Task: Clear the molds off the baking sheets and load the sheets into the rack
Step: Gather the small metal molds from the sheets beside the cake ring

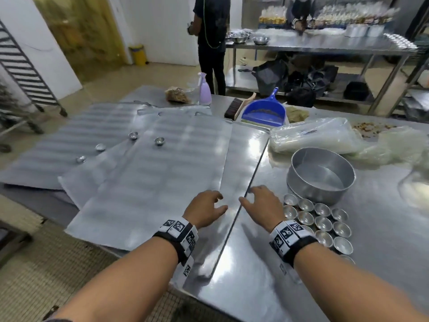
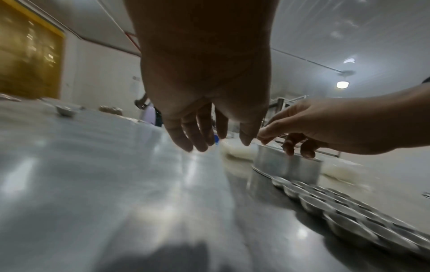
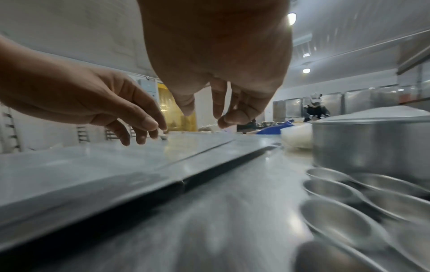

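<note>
While four molds sit on sheets, L hand & R hand empty, fingers apart, prob. hovering.

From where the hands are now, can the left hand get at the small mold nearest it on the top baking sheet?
Probably yes. The left hand hovers open over the near end of the top baking sheet, and only bare sheet lies between it and the mold; it needs a forward reach.

The table was glossy, reflective steel. The baking sheets were matt, ribbed grey metal. The molds were shiny polished metal; the round pan was brushed, duller metal. The dustpan was smooth blue plastic.
</note>
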The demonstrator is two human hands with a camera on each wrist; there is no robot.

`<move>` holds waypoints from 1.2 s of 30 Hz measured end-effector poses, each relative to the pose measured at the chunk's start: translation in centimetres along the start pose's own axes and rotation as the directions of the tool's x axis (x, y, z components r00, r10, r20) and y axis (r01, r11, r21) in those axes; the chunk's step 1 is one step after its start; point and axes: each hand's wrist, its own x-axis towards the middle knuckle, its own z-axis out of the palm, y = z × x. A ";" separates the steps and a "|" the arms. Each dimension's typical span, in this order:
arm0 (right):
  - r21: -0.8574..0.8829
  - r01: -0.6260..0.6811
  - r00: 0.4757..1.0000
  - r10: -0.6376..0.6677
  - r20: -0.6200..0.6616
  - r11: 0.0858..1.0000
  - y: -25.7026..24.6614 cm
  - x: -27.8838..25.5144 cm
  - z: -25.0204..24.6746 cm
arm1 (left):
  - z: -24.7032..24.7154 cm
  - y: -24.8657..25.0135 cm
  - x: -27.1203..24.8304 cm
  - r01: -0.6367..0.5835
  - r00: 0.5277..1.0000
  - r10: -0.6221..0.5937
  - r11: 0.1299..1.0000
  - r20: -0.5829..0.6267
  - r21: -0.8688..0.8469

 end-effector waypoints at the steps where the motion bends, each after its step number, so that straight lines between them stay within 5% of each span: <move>1: 0.004 0.032 0.999 -0.032 0.002 0.999 -1.7 0.8 0.3 | -1.5 -1.3 0.1 0.025 0.999 -0.025 1.000 -0.021 0.005; 10: 0.016 0.246 0.968 -0.246 0.056 0.969 -20.3 9.6 6.1 | -14.6 -18.3 0.3 0.255 0.947 -0.258 0.966 -0.189 -0.040; 20: 0.035 0.348 0.921 -0.349 0.173 0.937 -40.9 21.7 17.7 | -26.7 -41.0 2.3 0.463 0.854 -0.469 0.882 -0.224 -0.084; 28: 0.024 0.363 0.901 -0.357 0.248 0.932 -49.2 30.7 25.3 | -32.2 -51.8 5.7 0.528 0.824 -0.537 0.843 -0.181 -0.100; 36: -0.054 0.360 0.879 -0.320 0.353 0.931 -53.0 37.2 31.5 | -31.7 -57.9 10.0 0.487 0.871 -0.488 0.873 -0.054 -0.031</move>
